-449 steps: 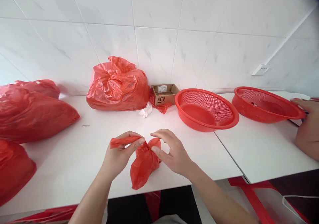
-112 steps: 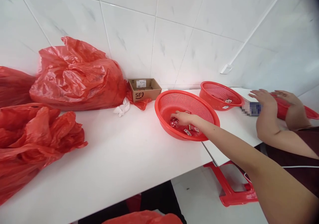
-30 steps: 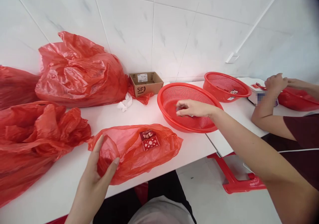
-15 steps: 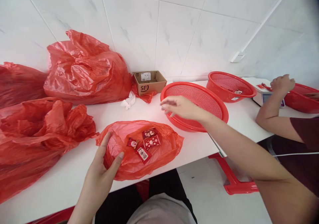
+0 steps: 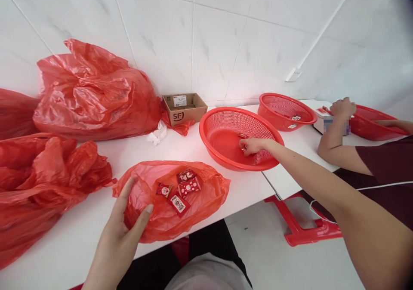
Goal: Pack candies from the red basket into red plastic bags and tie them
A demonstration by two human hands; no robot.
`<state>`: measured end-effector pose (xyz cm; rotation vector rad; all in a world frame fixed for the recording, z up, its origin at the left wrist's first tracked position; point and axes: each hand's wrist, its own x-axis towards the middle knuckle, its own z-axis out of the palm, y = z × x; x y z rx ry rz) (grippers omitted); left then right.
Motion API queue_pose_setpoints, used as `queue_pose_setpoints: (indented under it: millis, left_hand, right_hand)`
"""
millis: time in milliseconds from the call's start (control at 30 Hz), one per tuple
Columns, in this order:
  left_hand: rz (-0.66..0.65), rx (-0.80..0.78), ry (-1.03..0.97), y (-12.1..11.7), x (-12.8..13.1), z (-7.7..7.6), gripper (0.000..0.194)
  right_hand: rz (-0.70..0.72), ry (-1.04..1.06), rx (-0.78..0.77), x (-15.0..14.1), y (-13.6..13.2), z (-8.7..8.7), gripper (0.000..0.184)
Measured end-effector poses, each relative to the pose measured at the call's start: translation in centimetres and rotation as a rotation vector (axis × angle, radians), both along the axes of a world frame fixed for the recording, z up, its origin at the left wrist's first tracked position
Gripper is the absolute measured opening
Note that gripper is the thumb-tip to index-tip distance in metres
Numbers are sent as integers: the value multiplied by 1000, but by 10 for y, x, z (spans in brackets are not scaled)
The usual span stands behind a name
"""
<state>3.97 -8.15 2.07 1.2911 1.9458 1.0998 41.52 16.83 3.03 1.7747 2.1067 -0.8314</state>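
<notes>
My left hand (image 5: 121,225) rests against the left rim of an opened red plastic bag (image 5: 206,204), thumb and fingers spread apart. Inside the bag lie several small red-wrapped snacks (image 5: 189,186), one with a white label. My right hand (image 5: 253,146) reaches down into a red perforated plastic basket (image 5: 219,152), its fingers curled round a small wrapped snack (image 5: 243,149) that is mostly hidden. Another small packet (image 5: 243,136) shows just behind the fingers.
Big red plastic bags (image 5: 93,96) fill the left side. A cardboard box (image 5: 185,109) and crumpled white tissue (image 5: 157,134) stand near the wall. Rightward are a second red basket (image 5: 287,113), a scale (image 5: 322,118) and a co-worker's hand (image 5: 343,108) near another red basket (image 5: 361,126).
My right hand has gone from above the basket's left rim down into it, and its fingers have closed. My left hand stays at the bag. The view has shifted slightly right.
</notes>
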Motion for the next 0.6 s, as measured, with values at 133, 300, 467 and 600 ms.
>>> queue_pose_setpoints:
  millis: [133,300,467,600]
  left_hand:
    - [-1,22,6,0,-2,-1,73]
    - [9,46,-80,2,2,1,73]
    - [-13,49,-91,-1,-1,1,71]
    - [11,4,-54,-7,-13,-6,74]
  right_hand:
    - [44,251,21,-32,-16,27,12]
    - [243,733,157,-115,-82,62,9]
    - [381,468,505,-151,-85,66,17]
    - [186,46,478,-118,-36,51,16]
